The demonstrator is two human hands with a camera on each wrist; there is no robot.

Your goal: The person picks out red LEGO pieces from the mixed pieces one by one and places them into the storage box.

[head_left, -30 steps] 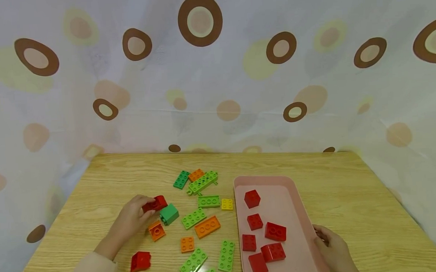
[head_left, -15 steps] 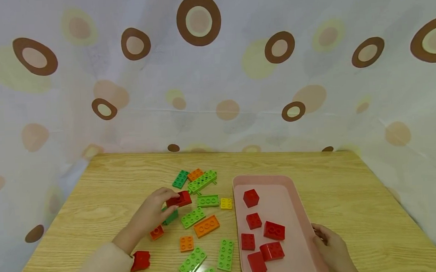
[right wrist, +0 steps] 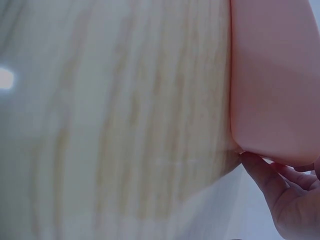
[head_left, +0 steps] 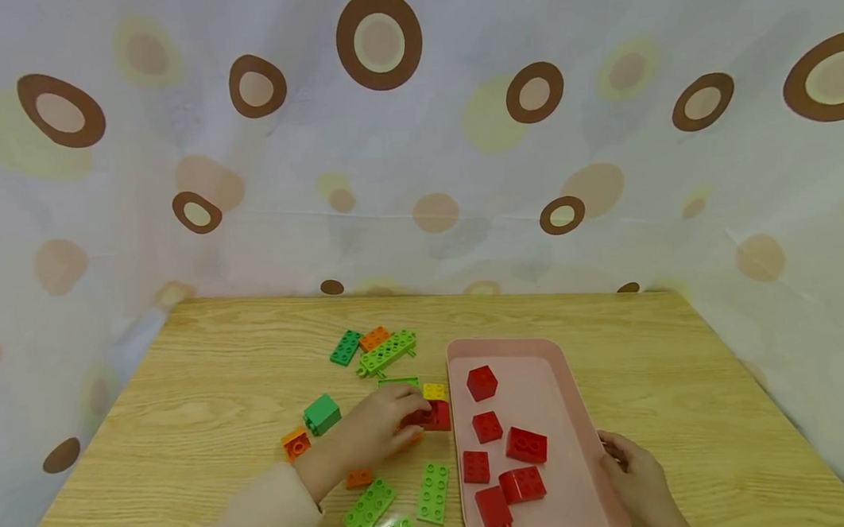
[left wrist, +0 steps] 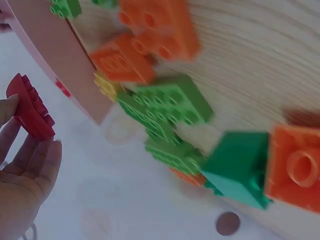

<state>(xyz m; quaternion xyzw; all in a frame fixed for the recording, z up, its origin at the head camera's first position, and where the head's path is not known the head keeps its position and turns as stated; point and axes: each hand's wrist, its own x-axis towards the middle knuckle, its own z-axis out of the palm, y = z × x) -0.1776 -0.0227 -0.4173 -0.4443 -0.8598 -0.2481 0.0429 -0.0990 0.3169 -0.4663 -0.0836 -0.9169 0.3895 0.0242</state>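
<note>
My left hand (head_left: 373, 429) holds a red toy brick (head_left: 440, 416) just left of the pink tray (head_left: 562, 415). In the left wrist view this brick (left wrist: 31, 111) has studs and a curved side, and sits between thumb and fingers. Several other red bricks, one of them a cube (head_left: 481, 383), lie inside the tray. At the tray's right wall, my right hand (head_left: 639, 479) grips the edge. The right wrist view has the thumb and fingers of that hand (right wrist: 295, 200) at the tray's lower corner (right wrist: 270, 120).
Left of the tray lie loose bricks: a teal one (head_left: 322, 414), an orange one (head_left: 296, 443), a yellow one (head_left: 433, 391) and several green ones, including a long plate (head_left: 432, 494). My left forearm covers part of the wooden table (head_left: 185, 387). A patterned cloth (head_left: 430, 136) hangs behind.
My left hand has carried the red brick from the left, past the teal brick, to beside the tray. The right hand keeps its hold on the tray.
</note>
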